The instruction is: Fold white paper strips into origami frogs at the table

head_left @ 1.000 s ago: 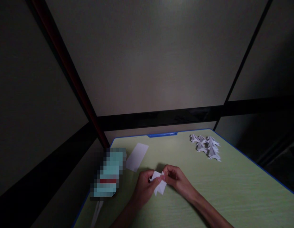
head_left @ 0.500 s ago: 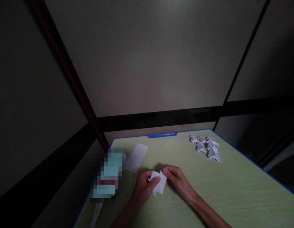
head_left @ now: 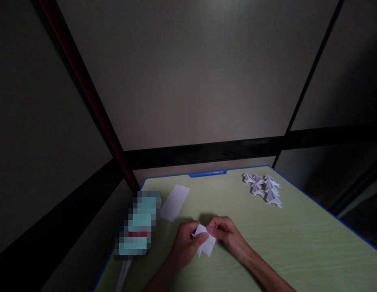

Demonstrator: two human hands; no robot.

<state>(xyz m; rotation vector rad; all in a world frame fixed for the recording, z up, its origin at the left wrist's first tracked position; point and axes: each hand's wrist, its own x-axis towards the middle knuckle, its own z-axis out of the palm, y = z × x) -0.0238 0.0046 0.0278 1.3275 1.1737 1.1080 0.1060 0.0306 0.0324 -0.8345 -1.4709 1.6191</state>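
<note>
A small piece of folded white paper [head_left: 208,244] with pointed flaps is held just above the table, between both hands. My left hand [head_left: 186,242] is closed on its left side, the thumb lying flat across the front. My right hand [head_left: 225,232] pinches the paper's upper right part between thumb and fingers. The fingers behind the paper are partly hidden. Beyond my left hand lies a flat white paper strip [head_left: 175,202].
Several folded white paper figures [head_left: 264,188] stand grouped at the table's far right. A blurred-out turquoise item [head_left: 139,225] with a cable [head_left: 123,273] sits on the left edge. The pale green table [head_left: 298,239] has a blue rim; a wall panel [head_left: 200,89] rises behind it.
Both hands and the folded paper have come slightly nearer to me. My right thumb has moved from beside the paper's upper right point onto its upper part.
</note>
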